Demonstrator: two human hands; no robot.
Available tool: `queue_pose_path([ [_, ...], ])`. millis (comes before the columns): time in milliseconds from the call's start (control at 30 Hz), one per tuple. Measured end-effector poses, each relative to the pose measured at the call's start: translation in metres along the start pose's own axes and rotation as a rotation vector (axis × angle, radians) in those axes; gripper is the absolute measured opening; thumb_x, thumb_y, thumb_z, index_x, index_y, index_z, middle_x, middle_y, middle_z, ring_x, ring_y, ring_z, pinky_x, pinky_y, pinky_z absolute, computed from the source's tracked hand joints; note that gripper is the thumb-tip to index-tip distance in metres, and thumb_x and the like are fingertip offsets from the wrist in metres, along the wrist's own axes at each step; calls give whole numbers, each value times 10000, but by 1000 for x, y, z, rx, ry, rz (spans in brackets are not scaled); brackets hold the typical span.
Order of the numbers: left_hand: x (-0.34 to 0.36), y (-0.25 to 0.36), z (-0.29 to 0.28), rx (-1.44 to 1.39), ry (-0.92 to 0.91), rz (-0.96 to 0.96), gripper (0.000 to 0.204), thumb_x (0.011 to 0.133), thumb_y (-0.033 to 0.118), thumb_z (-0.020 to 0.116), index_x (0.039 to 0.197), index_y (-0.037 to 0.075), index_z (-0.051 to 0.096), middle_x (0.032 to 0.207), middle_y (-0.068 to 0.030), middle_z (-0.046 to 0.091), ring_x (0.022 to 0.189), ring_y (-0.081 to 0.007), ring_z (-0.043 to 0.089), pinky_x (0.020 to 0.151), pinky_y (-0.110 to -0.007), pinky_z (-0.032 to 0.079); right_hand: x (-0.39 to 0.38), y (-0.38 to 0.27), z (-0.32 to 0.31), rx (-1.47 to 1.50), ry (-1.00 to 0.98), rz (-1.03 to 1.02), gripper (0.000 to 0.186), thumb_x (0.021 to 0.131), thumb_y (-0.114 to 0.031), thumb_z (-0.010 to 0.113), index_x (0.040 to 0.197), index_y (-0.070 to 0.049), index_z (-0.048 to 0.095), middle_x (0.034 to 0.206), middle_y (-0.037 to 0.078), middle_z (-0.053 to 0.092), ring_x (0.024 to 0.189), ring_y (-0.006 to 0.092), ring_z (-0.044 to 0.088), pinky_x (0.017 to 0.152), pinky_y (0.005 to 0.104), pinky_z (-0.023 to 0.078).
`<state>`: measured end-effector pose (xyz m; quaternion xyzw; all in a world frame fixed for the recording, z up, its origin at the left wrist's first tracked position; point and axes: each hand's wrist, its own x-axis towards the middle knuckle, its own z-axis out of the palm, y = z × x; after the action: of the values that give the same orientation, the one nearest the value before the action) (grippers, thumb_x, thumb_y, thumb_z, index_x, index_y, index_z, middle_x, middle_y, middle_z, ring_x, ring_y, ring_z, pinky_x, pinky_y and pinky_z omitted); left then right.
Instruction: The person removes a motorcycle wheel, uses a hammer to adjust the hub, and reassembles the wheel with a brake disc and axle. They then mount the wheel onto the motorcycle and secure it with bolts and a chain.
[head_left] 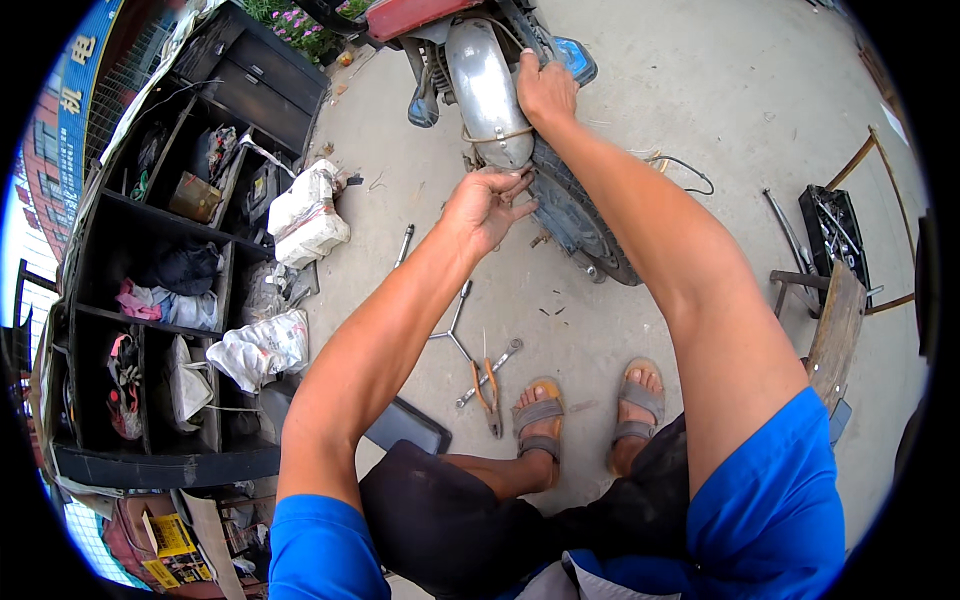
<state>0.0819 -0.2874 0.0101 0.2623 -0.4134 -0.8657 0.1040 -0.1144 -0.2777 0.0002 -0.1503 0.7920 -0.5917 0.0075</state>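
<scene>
Motorbike stands ahead of me, top centre; its silver casing faces me. My right hand curls beside that casing, any hold hidden; my left hand is half open below it, hold undetermined. Uneven pulling could make the thin band slip.

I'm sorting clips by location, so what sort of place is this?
Probably an open-air vehicle repair spot: what looks like a motorcycle is being handled, pliers and a wrench lie loose nearby, and pink flowers show beyond.
</scene>
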Motion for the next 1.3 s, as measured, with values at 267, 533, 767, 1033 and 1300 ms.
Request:
queue_pose_path([
  [267,8,-11,0,-96,-74,7,274,914,-65,547,1169,-138,477,1409,-283,454,1454,-376,353,1232,-578,263,17,6,0,41,120,34,777,923,-577,461,1167,141,631,1244,378,593,1243,520,512,1084,539,386],
  [533,5,-19,4,-135,-160,62,575,896,-85,542,1380,-120,235,1505,-301,329,1471,-394,316,1241,-556,262,9,12,-24,-50,-94,-119,634,880,-425,510,1049,166,665,1073,398,644,1086,505,629,984,503,470],
  [767,6,-20,-13,-125,-194,95,614,900,-72,543,1405,-93,195,1499,-313,334,1470,-396,317,1237,-566,257,-61,23,-101,-486,-551,-495,626,836,-323,587,1256,138,531,1250,350,567,1185,479,542,1039,462,432],
  [1033,7,-16,-31,138,-270,84,698,918,8,590,1495,-92,211,1522,-266,389,1448,-355,382,1201,-516,313,-81,47,-107,-585,-493,-665,869,759,-238,731,1436,132,330,1428,326,397,1315,474,426,1125,465,387],
  [1300,-105,-72,-164,765,186,-173,337,951,112,610,1235,-68,582,1140,-169,703,1028,-218,679,876,-339,534,-81,46,-114,-583,-487,-582,865,783,-270,700,1466,91,312,1398,290,427,1267,437,490,1075,440,422],
])
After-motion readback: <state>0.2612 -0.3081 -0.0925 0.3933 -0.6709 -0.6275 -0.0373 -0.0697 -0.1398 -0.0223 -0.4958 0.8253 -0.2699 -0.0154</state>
